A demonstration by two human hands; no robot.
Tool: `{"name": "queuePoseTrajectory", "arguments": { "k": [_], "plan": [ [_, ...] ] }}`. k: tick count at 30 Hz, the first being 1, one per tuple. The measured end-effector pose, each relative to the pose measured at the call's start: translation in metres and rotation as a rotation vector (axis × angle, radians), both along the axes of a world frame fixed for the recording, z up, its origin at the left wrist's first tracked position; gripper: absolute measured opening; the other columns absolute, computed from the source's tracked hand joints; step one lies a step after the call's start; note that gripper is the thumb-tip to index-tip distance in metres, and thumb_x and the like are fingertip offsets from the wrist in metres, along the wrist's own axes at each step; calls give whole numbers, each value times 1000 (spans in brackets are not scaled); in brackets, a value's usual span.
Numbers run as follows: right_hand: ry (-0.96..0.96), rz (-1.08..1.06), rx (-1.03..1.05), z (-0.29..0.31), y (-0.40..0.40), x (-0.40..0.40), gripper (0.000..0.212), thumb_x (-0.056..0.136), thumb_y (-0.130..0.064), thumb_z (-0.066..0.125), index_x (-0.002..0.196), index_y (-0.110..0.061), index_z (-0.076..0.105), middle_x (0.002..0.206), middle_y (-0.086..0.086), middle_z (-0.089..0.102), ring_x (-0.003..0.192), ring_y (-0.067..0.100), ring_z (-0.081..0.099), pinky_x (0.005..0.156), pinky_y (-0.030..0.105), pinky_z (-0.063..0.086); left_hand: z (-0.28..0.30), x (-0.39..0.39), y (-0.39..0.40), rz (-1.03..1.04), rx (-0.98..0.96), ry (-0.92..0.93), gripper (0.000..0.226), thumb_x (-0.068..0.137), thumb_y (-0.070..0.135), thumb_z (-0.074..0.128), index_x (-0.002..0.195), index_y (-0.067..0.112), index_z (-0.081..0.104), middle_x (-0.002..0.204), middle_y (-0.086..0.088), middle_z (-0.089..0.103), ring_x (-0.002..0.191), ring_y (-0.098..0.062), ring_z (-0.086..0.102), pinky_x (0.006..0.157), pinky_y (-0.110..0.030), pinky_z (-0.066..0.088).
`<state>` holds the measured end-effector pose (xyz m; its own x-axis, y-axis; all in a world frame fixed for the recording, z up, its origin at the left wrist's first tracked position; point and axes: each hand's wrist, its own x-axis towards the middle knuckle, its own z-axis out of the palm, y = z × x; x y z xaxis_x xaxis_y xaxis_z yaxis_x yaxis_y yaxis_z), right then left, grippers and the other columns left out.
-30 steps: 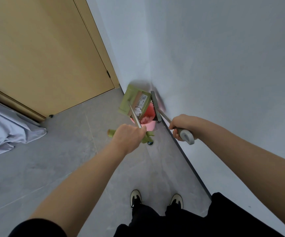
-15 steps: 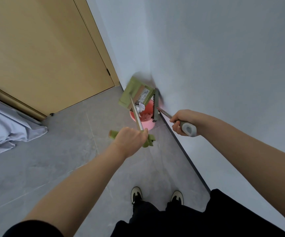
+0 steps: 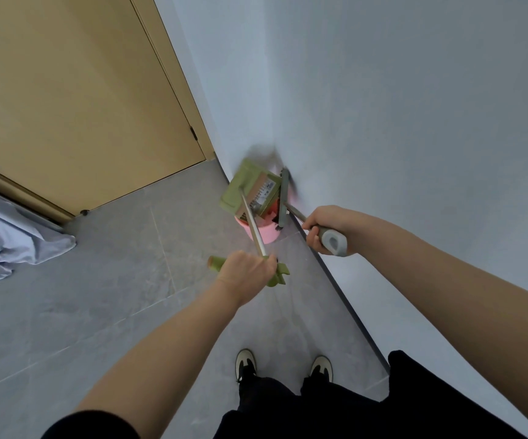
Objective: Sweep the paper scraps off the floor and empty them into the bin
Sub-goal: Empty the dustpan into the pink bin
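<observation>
Pink plastic marks the bin point(image 3: 264, 233), a small round one that stands on the grey tiled floor point(image 3: 104, 299) in the corner where two pale walls point(image 3: 399, 106) meet. Above its mouth hangs a green dustpan point(image 3: 246, 187), tipped steeply toward the bin so that its inner face, which bears a brown panel with a printed label, shows to the camera and hides most of the opening; a patch of red shows inside the bin just below the pan's edge, and whether any paper scraps lie there cannot be told. A thin metal pole point(image 3: 253, 226) runs from the pan down to the left hand point(image 3: 247, 274), which is closed in a fist around a green handle point(image 3: 278, 275) at the pole's near end. The right hand point(image 3: 326, 229) is wrapped around the grey grip point(image 3: 334, 240) of a broom point(image 3: 283, 198), whose long grey head stands almost on end between the pan and the right wall, its lower tip at the bin's rim, dark bristles blurred at both ends. Both forearms are bare and reach forward from dark sleeves. Below, two shoes point(image 3: 246, 362) with pale toes stand on the tiles beside a dark skirting strip. A closed wooden door point(image 3: 66, 90) fills the upper left, and crumpled pale blue cloth point(image 3: 6, 242) lies at the left edge
</observation>
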<state>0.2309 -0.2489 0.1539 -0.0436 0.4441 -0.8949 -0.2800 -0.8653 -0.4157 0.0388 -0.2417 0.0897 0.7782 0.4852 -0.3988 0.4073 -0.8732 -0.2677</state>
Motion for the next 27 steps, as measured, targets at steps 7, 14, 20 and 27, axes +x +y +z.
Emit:
{"name": "queuePoseTrajectory", "arguments": {
  "k": [7, 14, 20, 27],
  "plan": [
    [-4, 23, 20, 2, 0, 0, 7, 97, -3, 39, 91, -6, 41, 43, 1, 40, 31, 4, 39, 32, 14, 38, 8, -4, 10, -1, 46, 28, 31, 103, 10, 42, 134, 6, 46, 60, 0, 30, 45, -14, 36, 42, -28, 31],
    [1, 6, 50, 3, -3, 7, 11, 97, -2, 39, 87, -7, 39, 46, 0, 39, 32, 4, 39, 32, 13, 37, 20, -11, 18, 122, 95, 14, 32, 101, 6, 42, 131, 12, 50, 58, 3, 32, 43, -13, 31, 43, -28, 31],
    [-10, 39, 70, 9, -6, 5, 14, 96, 0, 38, 85, -8, 40, 43, 1, 40, 32, 4, 40, 33, 13, 39, 35, -13, 6, 261, 152, -99, 43, 103, 13, 35, 146, 19, 38, 70, 3, 51, 56, -18, 51, 48, -31, 37],
    [-14, 52, 111, 23, -20, -5, 16, 96, 2, 36, 84, -8, 38, 40, 3, 41, 30, 5, 37, 33, 12, 38, 48, -32, -22, 573, 163, -295, 47, 105, 31, 36, 152, 31, 32, 98, -2, 70, 78, -27, 67, 58, -33, 45]
  ]
}}
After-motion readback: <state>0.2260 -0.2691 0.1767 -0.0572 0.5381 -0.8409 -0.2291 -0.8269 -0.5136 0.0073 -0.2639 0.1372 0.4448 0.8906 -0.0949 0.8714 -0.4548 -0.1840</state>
